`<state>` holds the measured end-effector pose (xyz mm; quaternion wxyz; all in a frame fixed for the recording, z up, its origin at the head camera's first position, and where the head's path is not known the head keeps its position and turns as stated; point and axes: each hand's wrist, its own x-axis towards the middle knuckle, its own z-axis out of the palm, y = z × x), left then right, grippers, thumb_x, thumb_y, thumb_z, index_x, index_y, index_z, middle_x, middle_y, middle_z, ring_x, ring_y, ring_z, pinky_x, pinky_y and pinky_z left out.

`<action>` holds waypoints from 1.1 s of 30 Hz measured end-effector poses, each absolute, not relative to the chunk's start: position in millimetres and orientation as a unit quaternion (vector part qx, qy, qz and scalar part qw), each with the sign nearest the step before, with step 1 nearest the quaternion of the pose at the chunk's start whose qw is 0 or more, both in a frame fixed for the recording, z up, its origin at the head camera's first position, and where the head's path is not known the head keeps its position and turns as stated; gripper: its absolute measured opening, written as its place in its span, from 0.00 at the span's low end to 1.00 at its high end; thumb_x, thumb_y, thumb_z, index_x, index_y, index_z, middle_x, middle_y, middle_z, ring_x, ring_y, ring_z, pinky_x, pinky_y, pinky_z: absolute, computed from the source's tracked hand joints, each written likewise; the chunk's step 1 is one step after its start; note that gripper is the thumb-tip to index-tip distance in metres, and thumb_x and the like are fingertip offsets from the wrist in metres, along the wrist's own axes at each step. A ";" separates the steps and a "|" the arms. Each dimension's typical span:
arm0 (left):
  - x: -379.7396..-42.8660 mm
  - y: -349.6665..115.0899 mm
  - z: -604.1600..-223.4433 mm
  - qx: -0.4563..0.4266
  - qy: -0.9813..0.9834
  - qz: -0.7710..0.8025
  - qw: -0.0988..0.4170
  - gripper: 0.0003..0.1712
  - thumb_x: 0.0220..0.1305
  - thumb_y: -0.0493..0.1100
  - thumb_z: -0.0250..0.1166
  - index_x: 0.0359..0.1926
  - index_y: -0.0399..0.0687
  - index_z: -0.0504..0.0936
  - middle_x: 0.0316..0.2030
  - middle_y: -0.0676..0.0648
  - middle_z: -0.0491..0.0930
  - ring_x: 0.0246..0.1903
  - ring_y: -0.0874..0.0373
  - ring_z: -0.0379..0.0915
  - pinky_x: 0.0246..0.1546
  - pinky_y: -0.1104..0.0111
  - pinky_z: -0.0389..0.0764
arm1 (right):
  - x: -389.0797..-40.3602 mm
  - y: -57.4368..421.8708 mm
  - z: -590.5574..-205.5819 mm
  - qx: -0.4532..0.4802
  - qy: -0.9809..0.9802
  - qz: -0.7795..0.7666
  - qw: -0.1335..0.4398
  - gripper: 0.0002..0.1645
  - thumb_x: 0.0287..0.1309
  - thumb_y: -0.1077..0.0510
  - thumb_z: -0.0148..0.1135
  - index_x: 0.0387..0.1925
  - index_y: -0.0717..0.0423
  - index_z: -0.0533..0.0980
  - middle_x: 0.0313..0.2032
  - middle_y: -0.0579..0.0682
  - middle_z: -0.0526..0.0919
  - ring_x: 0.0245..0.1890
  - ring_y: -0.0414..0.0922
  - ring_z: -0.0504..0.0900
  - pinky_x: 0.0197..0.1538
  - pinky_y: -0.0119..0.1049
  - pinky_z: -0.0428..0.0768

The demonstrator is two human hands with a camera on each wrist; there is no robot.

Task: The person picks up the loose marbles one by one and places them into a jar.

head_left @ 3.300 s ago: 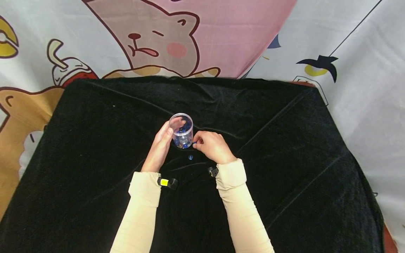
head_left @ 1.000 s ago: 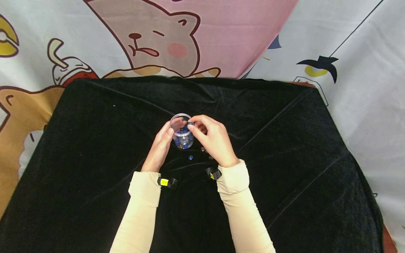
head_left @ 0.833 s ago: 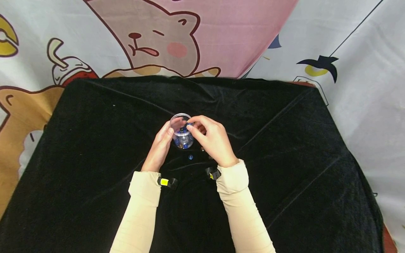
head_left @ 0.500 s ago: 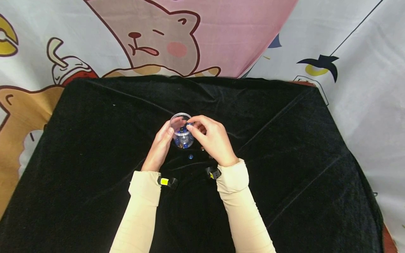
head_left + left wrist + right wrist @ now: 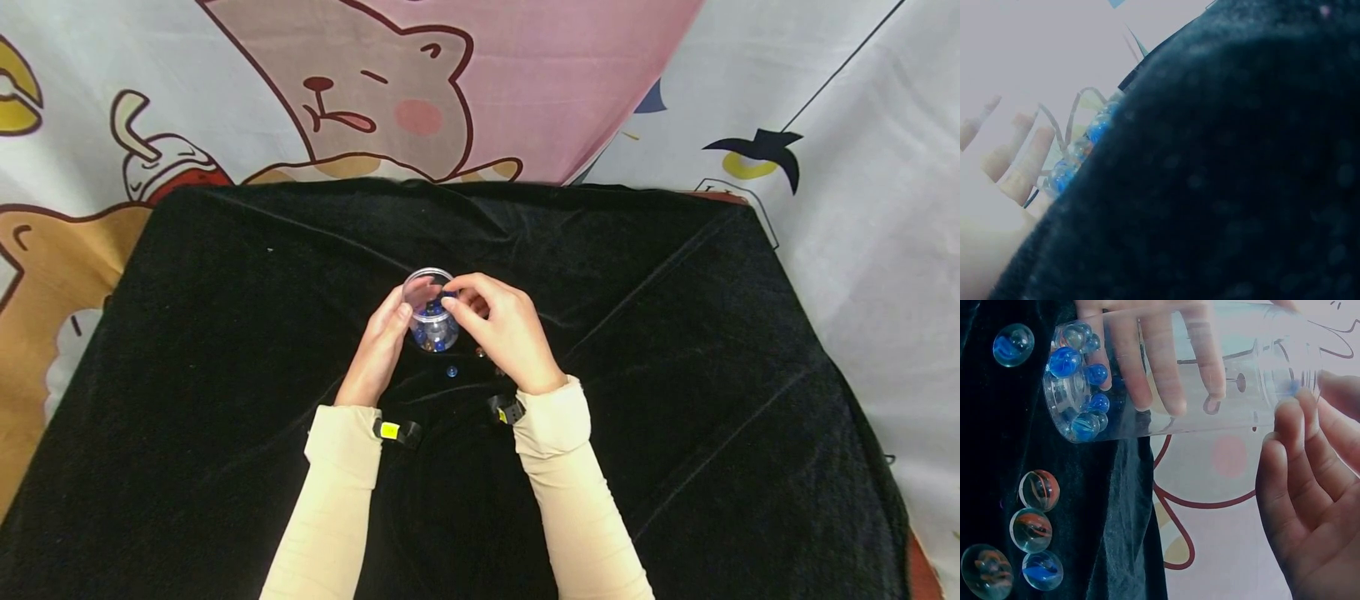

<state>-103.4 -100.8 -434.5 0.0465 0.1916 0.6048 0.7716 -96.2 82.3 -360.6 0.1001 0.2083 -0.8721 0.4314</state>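
Note:
My left hand (image 5: 381,346) grips a clear plastic jar (image 5: 431,318) standing upright on the black cloth. Its fingers (image 5: 1163,369) wrap behind the wall in the right wrist view. Several glass marbles (image 5: 1065,362), mostly blue, lie on the jar's bottom. At the mouth, my right hand (image 5: 508,329) pinches a blue marble (image 5: 449,293) between thumb and fingertips; it shows only as a blue blur through the plastic in the right wrist view. The left wrist view is largely blocked by dark cloth, with some marbles (image 5: 1099,129) beside pale fingers (image 5: 1007,156).
Loose marbles lie on the cloth near the jar: a blue one (image 5: 452,372) in front, and orange-streaked ones (image 5: 1039,490) with another blue one (image 5: 1042,570) under the right hand. The black cloth (image 5: 675,375) covers the table; a printed curtain (image 5: 570,83) hangs behind.
Over three seconds ago my right hand was low beside the jar's base with a blue marble; it has risen to the rim. Since one second ago it has hardly moved. The left hand stays put.

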 end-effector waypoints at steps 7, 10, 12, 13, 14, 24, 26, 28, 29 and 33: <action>-104.0 -100.5 -434.8 0.190 0.604 0.773 0.047 0.24 0.68 0.48 0.41 0.61 0.43 0.62 0.57 0.38 0.65 0.59 0.49 0.57 0.58 0.49 0.49 | -96.5 82.2 -360.4 0.210 -0.869 0.435 0.103 0.11 0.55 0.50 0.58 0.40 0.49 0.76 0.25 0.37 0.74 0.20 0.32 0.72 0.24 0.27 0.72; -104.3 -100.4 -435.0 0.191 0.602 0.774 0.046 0.24 0.68 0.48 0.41 0.61 0.42 0.62 0.58 0.37 0.64 0.60 0.48 0.57 0.59 0.49 0.49 | -96.6 82.2 -360.4 0.211 -0.868 0.436 0.105 0.11 0.56 0.50 0.57 0.39 0.48 0.76 0.25 0.37 0.74 0.20 0.32 0.72 0.23 0.27 0.71; -104.3 -100.4 -435.1 0.190 0.604 0.773 0.047 0.25 0.68 0.49 0.41 0.61 0.42 0.62 0.58 0.37 0.64 0.60 0.48 0.56 0.59 0.49 0.49 | -96.6 82.2 -360.4 0.212 -0.868 0.436 0.105 0.11 0.56 0.50 0.57 0.39 0.48 0.76 0.25 0.37 0.74 0.20 0.32 0.72 0.23 0.27 0.71; -104.2 -100.5 -435.1 0.189 0.604 0.773 0.047 0.25 0.68 0.49 0.42 0.61 0.43 0.62 0.58 0.37 0.64 0.60 0.48 0.56 0.59 0.49 0.49 | -96.7 82.2 -360.5 0.213 -0.868 0.436 0.106 0.11 0.56 0.50 0.57 0.39 0.48 0.76 0.25 0.37 0.74 0.20 0.32 0.72 0.23 0.27 0.71; -104.2 -100.5 -435.3 0.189 0.605 0.772 0.047 0.25 0.68 0.50 0.42 0.61 0.43 0.62 0.58 0.37 0.64 0.60 0.48 0.56 0.59 0.50 0.49 | -96.7 82.1 -360.5 0.213 -0.868 0.436 0.106 0.11 0.56 0.50 0.57 0.39 0.48 0.76 0.25 0.37 0.74 0.21 0.32 0.72 0.24 0.27 0.71; -100.6 -99.9 -428.4 0.187 0.613 0.767 0.047 0.24 0.69 0.45 0.39 0.61 0.41 0.61 0.58 0.35 0.63 0.60 0.45 0.55 0.58 0.50 0.50 | -97.1 82.4 -362.1 0.212 -0.869 0.435 0.104 0.11 0.56 0.50 0.57 0.40 0.49 0.76 0.26 0.37 0.74 0.22 0.32 0.72 0.25 0.27 0.72; -98.3 -98.9 -422.5 0.187 0.614 0.765 0.047 0.23 0.69 0.43 0.38 0.61 0.38 0.60 0.58 0.33 0.62 0.60 0.43 0.54 0.58 0.49 0.50 | -97.4 83.0 -361.9 0.210 -0.869 0.436 0.104 0.12 0.56 0.50 0.57 0.40 0.49 0.76 0.27 0.38 0.75 0.23 0.32 0.73 0.28 0.28 0.74; -96.1 -98.1 -416.3 0.189 0.616 0.764 0.047 0.23 0.69 0.40 0.36 0.61 0.36 0.59 0.58 0.30 0.61 0.60 0.40 0.53 0.58 0.48 0.50 | -97.8 83.9 -361.6 0.207 -0.870 0.435 0.105 0.12 0.57 0.50 0.57 0.41 0.50 0.76 0.27 0.39 0.77 0.24 0.33 0.74 0.30 0.30 0.75; -96.3 -98.1 -416.4 0.190 0.615 0.764 0.046 0.23 0.69 0.40 0.36 0.61 0.35 0.59 0.58 0.30 0.61 0.60 0.39 0.53 0.57 0.48 0.50 | -98.0 84.6 -361.4 0.204 -0.871 0.435 0.105 0.12 0.57 0.50 0.56 0.41 0.50 0.76 0.28 0.40 0.77 0.25 0.34 0.74 0.32 0.31 0.75; -96.5 -98.1 -417.0 0.192 0.615 0.764 0.046 0.24 0.69 0.44 0.37 0.61 0.36 0.59 0.58 0.30 0.61 0.60 0.39 0.52 0.57 0.48 0.50 | -98.7 87.6 -360.7 0.190 -0.874 0.436 0.103 0.13 0.57 0.50 0.56 0.42 0.49 0.75 0.28 0.41 0.78 0.25 0.34 0.75 0.33 0.32 0.75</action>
